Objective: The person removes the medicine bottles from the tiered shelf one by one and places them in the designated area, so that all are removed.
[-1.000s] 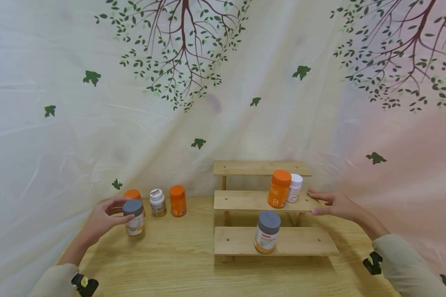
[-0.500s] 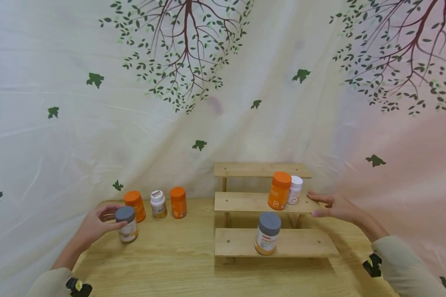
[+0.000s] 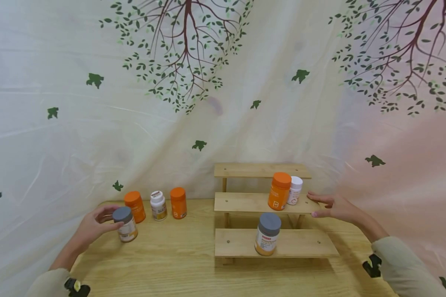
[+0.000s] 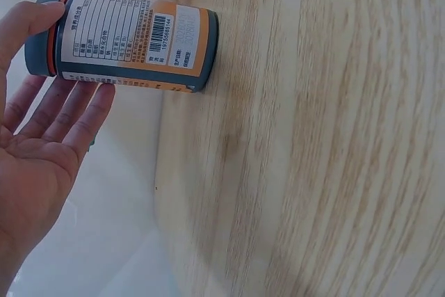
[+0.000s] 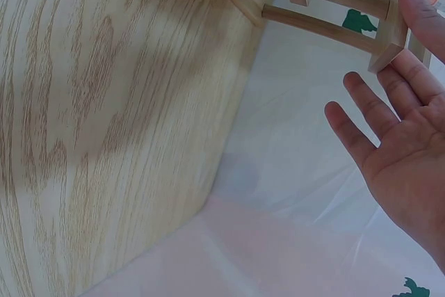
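Note:
My left hand (image 3: 91, 229) grips a grey-lidded jar (image 3: 128, 230) at its upper part, thumb on the near side and fingers behind. In the left wrist view the jar's barcode label (image 4: 132, 33) faces the camera, and its base meets the tabletop. My right hand (image 3: 338, 207) touches the right end of the three-step wooden rack (image 3: 241, 202), its fingers fairly straight at the middle step. On that step stand an orange bottle (image 3: 279, 193) and a white bottle (image 3: 295, 192), partly hidden behind it. Another grey-lidded jar (image 3: 267, 235) is on the lowest step.
Left of the rack, an orange bottle (image 3: 135, 208), a white supplement bottle (image 3: 158, 207) and another orange bottle (image 3: 179, 204) stand in a row on the wooden table (image 3: 171, 264). Behind hangs a curtain (image 3: 152, 136) with printed branches and leaves.
The left hand and its jar have shifted left and toward the person, uncovering the orange bottle behind. In the last half second they moved only slightly. The right hand stays at the rack.

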Demonstrator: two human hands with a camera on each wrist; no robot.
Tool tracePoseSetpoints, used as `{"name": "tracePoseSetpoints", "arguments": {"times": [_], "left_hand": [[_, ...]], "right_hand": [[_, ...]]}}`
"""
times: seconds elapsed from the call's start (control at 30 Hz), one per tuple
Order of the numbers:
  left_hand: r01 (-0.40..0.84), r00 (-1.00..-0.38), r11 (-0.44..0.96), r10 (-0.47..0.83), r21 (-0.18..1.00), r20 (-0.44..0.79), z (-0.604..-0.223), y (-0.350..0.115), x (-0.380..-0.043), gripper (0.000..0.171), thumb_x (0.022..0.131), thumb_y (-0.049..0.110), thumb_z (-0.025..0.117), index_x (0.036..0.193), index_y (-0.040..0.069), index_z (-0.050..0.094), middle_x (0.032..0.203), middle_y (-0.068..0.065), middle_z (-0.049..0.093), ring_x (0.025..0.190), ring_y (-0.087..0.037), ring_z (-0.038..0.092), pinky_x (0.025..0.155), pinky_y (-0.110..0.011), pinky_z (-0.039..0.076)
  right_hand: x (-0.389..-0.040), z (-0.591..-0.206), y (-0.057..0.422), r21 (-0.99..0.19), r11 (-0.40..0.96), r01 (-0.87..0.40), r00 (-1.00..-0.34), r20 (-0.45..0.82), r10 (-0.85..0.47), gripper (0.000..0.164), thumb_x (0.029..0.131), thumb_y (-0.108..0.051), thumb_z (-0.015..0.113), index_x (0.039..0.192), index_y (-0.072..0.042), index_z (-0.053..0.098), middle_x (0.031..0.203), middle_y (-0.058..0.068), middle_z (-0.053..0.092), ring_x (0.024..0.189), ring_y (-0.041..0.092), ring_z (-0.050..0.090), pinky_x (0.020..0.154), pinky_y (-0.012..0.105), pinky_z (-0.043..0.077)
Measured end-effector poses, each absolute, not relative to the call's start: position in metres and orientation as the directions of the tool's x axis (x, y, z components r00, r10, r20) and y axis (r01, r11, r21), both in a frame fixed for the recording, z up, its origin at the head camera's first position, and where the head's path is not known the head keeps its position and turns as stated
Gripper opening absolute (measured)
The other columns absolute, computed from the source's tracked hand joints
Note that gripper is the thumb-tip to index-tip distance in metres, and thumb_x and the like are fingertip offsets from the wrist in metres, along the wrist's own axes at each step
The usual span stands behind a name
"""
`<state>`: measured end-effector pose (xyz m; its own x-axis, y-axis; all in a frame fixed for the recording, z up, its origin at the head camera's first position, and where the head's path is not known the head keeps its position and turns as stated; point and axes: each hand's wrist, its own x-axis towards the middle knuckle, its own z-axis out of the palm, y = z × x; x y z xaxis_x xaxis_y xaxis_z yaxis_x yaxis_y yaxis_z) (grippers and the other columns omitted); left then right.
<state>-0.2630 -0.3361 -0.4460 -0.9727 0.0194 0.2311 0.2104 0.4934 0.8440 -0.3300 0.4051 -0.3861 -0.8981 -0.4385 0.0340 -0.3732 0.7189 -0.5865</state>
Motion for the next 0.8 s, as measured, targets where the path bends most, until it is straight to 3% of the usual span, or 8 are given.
{"name": "tracePoseSetpoints", "arguments": {"times": [0.2, 0.37, 0.7, 0.8], "left_hand": [[0.198, -0.977, 0.48, 0.023, 0.855, 0.213, -0.4455, -0.3364, -0.2647, 0.059, 0.091, 0.018, 0.078, 0.139, -0.005, 0.051, 0.111, 0.027, 0.06, 0.099, 0.012, 0.06, 0.082, -0.017, 0.056], [0.191, -0.979, 0.492, 0.027, 0.849, 0.204, -0.4455, -0.3371, -0.2657, 0.06, 0.092, 0.019, 0.077, 0.14, -0.005, 0.05, 0.111, 0.03, 0.058, 0.099, 0.014, 0.059, 0.082, -0.017, 0.055], [0.179, -0.98, 0.551, 0.025, 0.815, 0.198, -0.4412, -0.334, -0.2665, 0.062, 0.093, 0.023, 0.077, 0.142, -0.003, 0.05, 0.114, 0.028, 0.055, 0.098, 0.015, 0.054, 0.081, -0.017, 0.054], [0.165, -0.982, 0.567, 0.02, 0.807, 0.187, -0.4386, -0.3315, -0.2687, 0.064, 0.093, 0.026, 0.076, 0.144, -0.002, 0.048, 0.12, 0.021, 0.058, 0.099, 0.017, 0.051, 0.081, -0.017, 0.053]], "right_hand": [[-0.3295, -0.3877, 0.4053, -0.582, 0.727, -0.363, -0.907, 0.041, -0.42, 0.073, 0.093, -0.031, 0.074, 0.151, -0.001, 0.044, 0.159, 0.023, 0.035, 0.145, 0.057, 0.029, 0.108, 0.075, 0.034], [-0.3308, -0.3874, 0.4052, -0.564, 0.737, -0.372, -0.907, 0.05, -0.419, 0.073, 0.092, -0.035, 0.075, 0.151, -0.002, 0.046, 0.159, 0.022, 0.036, 0.144, 0.055, 0.032, 0.107, 0.073, 0.037], [-0.3301, -0.3852, 0.4045, -0.588, 0.71, -0.387, -0.896, 0.058, -0.44, 0.071, 0.092, -0.028, 0.076, 0.15, -0.001, 0.046, 0.159, 0.024, 0.036, 0.143, 0.056, 0.034, 0.106, 0.072, 0.04], [-0.3302, -0.3856, 0.4056, -0.594, 0.708, -0.383, -0.896, 0.053, -0.441, 0.071, 0.092, -0.028, 0.076, 0.151, -0.001, 0.046, 0.159, 0.024, 0.035, 0.143, 0.056, 0.033, 0.106, 0.072, 0.039]]}}
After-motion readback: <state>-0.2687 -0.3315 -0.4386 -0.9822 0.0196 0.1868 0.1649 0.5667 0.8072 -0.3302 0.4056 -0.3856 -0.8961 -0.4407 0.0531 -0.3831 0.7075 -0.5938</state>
